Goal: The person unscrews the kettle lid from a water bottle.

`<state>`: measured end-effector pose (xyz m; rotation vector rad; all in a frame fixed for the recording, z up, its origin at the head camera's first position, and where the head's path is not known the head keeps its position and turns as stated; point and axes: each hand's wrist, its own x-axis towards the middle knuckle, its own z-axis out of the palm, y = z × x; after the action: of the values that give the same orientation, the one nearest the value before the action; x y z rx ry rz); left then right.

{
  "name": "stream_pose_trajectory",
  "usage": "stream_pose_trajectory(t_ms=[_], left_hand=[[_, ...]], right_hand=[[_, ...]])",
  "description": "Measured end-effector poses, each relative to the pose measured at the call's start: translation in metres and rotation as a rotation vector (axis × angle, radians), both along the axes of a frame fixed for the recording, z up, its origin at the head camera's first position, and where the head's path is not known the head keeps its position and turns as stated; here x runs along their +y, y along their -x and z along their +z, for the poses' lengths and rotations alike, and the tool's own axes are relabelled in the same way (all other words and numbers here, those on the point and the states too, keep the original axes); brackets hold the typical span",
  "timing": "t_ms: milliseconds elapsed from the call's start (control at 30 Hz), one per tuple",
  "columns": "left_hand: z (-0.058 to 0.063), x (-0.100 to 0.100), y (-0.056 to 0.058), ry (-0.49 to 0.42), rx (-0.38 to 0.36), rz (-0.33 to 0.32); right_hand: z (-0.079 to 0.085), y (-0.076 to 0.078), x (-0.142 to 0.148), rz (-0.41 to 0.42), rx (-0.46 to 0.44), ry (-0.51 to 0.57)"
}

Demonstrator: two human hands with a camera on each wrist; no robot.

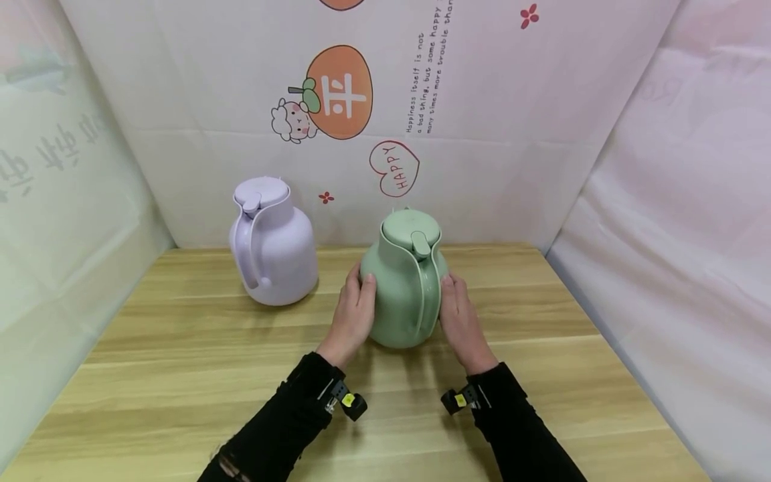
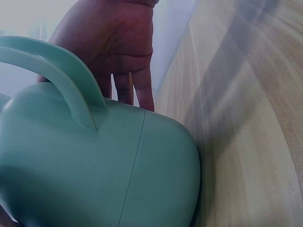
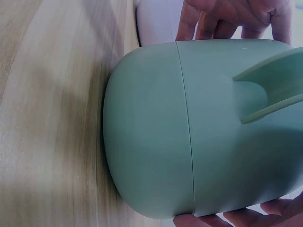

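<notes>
Pale lilac plastic jug, round lid, loop handle (image 1: 282,261): upright on light wood-grain tabletop (image 1: 199,375), left side, near back edge. Behind table, pinkish-white printed cloth backdrop (image 1: 494,94): round orange fruit print (image 1: 340,92), white fluffy cartoon lamb (image 1: 294,122) touching it, red heart outline reading HAPPY (image 1: 394,169), black English lettering (image 1: 429,84), small red flower prints (image 1: 529,16). Whitish left cloth wall (image 1: 60,254), faint lettering; whitish right cloth wall (image 1: 680,201), creased.

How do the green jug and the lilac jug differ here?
The green jug is held from both sides; the lilac jug stands untouched. The green jug is nearer, the lilac jug farther back and left. In the head view, the green jug's handle is right of centre, the lilac jug's handle at left. Both are lidded and rounded.
</notes>
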<state>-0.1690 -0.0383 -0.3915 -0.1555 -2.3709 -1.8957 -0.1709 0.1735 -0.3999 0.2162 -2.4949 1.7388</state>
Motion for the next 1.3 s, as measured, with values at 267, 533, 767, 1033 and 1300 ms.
stream_pose_trajectory(t_ms=[267, 533, 767, 1033, 1300], left_hand=[[0.0038, 0.0013, -0.0042, 0.014, 0.004, 0.009], [0.0038, 0.0006, -0.0078, 0.034, -0.015, 0.024], [0.0032, 0.0010, -0.0084, 0.044, -0.022, 0.031], [0.0017, 0.0002, -0.0087, 0.032, -0.008, 0.020], [0.0016, -0.0003, -0.0087, 0.021, 0.016, 0.010]], right_hand=[[0.0023, -0.0007, 0.0000, -0.011, 0.012, -0.009], [0.0018, -0.0043, -0.0007, 0.000, 0.025, -0.015], [0.0012, -0.0036, 0.0002, 0.007, 0.012, -0.012], [0.0012, -0.0052, 0.0008, 0.009, 0.014, -0.005], [0.0015, -0.0055, 0.0018, 0.028, 0.037, 0.007]])
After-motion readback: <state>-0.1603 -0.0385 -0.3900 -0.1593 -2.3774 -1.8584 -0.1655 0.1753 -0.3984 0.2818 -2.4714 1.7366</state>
